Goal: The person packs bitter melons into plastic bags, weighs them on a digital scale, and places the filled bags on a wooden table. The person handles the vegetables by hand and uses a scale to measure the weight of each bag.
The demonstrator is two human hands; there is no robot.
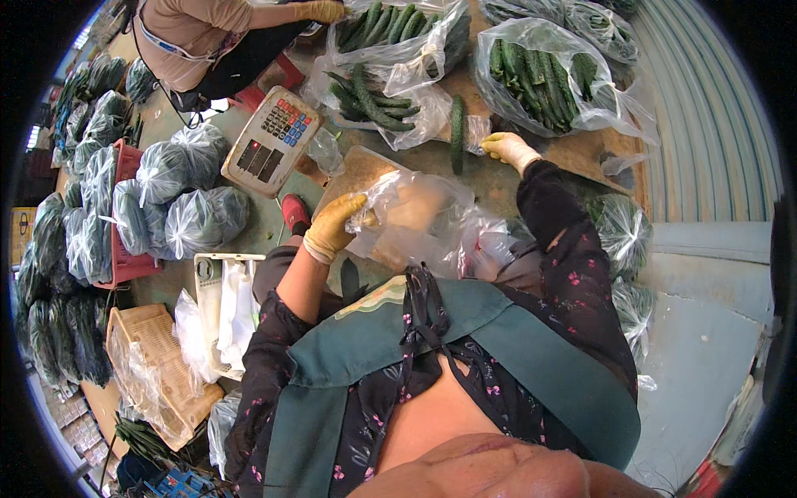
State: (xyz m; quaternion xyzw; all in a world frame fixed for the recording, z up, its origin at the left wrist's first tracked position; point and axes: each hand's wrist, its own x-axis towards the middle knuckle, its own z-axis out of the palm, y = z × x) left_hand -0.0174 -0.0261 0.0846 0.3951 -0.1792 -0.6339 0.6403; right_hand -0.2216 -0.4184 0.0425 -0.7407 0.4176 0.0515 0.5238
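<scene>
My left hand (336, 229), in a yellowed glove, grips the edge of a clear plastic bag (414, 205). The bag spreads over the scale's pan (355, 168) and my lap. My right hand (512, 151), also gloved, has its fingers bent at the edge of a small folded piece of clear plastic (478, 132); whether it pinches that plastic I cannot tell. Just left of it, a single cucumber (457, 134) lies lengthwise. Several loose cucumbers (373, 103) rest on plastic film ahead of me.
Open bags of cucumbers (538, 81) stand ahead. The scale's keypad display (272, 142) is at left, near another person (193, 43) with a gloved hand. Filled bags (180, 162) surround a red crate (127, 249). A tan crate (162, 367) lies behind; a corrugated wall (710, 112) bounds the right.
</scene>
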